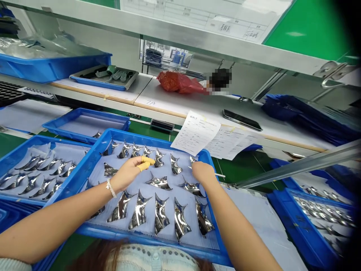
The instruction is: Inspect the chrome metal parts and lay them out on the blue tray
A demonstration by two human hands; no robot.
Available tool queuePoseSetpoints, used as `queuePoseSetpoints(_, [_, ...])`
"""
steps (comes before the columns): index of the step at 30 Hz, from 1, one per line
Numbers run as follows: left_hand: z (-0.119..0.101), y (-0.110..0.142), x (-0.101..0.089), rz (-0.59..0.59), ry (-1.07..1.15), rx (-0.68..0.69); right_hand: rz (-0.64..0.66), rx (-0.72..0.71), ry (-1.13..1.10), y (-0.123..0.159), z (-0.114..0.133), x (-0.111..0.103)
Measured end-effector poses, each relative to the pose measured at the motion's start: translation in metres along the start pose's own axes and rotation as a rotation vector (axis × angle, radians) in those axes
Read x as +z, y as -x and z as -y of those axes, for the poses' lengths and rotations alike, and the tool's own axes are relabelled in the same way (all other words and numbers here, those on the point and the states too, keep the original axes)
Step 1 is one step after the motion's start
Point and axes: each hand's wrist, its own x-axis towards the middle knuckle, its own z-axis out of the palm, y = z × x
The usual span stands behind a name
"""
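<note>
A blue tray (135, 235) lined with white paper lies before me, holding rows of shiny, curved, pointed metal parts. My left hand (131, 171), with yellow finger covers, reaches over the back row. Its thumb and forefinger are pinched at the left edge of one curved metal part (159, 158). My right hand (203, 172) is closed around a thin rod-like tool (220, 175) at the tray's back right; its kind is unclear. Another metal part (193, 159) is partly hidden behind that hand. A loose curved metal part (175, 164) lies between my hands.
To the left, another blue tray (17, 197) holds similar parts; further trays (307, 218) stand at right. Paper sheets (197, 131) hang from the shelf, where a phone (242, 119) and a red bag (180, 82) lie. A slanted metal bar (299, 163) crosses the right side.
</note>
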Motion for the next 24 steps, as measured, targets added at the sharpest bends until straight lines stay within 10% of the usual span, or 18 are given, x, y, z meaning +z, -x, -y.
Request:
queuePoseSetpoints(13, [0.006,-0.002,-0.003,0.079,-0.068,0.012,-0.048,-0.246,-0.073,0.014,0.063,0.015])
queuePoseSetpoints(20, [0.003,0.000,-0.001,0.137,-0.057,0.012,-0.178,-0.192,-0.262,0.024,0.034,-0.007])
queuePoseSetpoints(24, [0.012,-0.002,0.006,0.195,0.003,0.053,-0.223,-0.397,-0.604,0.047,0.026,-0.016])
